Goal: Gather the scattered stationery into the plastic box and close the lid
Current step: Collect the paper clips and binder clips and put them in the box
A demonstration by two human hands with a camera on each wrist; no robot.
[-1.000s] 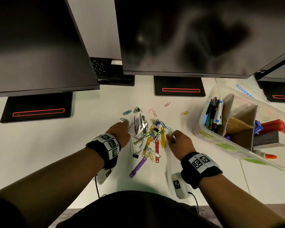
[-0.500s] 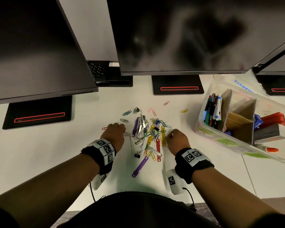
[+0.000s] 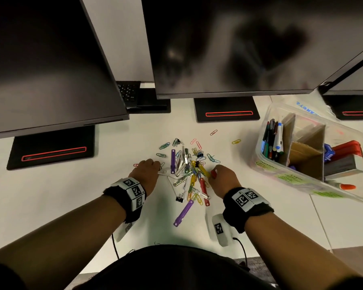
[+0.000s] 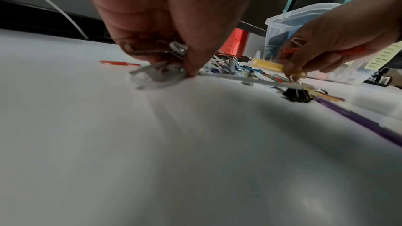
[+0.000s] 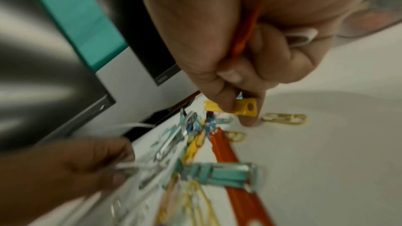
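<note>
A heap of coloured paper clips, binder clips and plastic fastener strips [image 3: 189,170] lies mid-desk. My left hand [image 3: 157,166] is at its left edge; in the left wrist view its fingers [image 4: 191,68] pinch some metal clips [image 4: 176,50] just above the desk. My right hand [image 3: 213,174] is at the heap's right edge. It keeps a red strip [image 5: 245,28] against its palm and pinches the end of a yellow strip [image 5: 243,107]. The clear plastic box [image 3: 266,176] stands open at the right, holding pens [image 3: 272,141], cardboard dividers and a stapler.
Three dark monitors overhang the back of the desk, on black stands [image 3: 50,147] [image 3: 226,110]. A keyboard [image 3: 128,92] lies between them. The box lid [image 3: 306,107] lies behind the box. A purple strip [image 3: 183,213] and a black binder clip [image 3: 179,198] lie nearest me.
My left hand has slid slightly left, off the heap to its left edge. The right hand has stayed at the heap's right edge.
</note>
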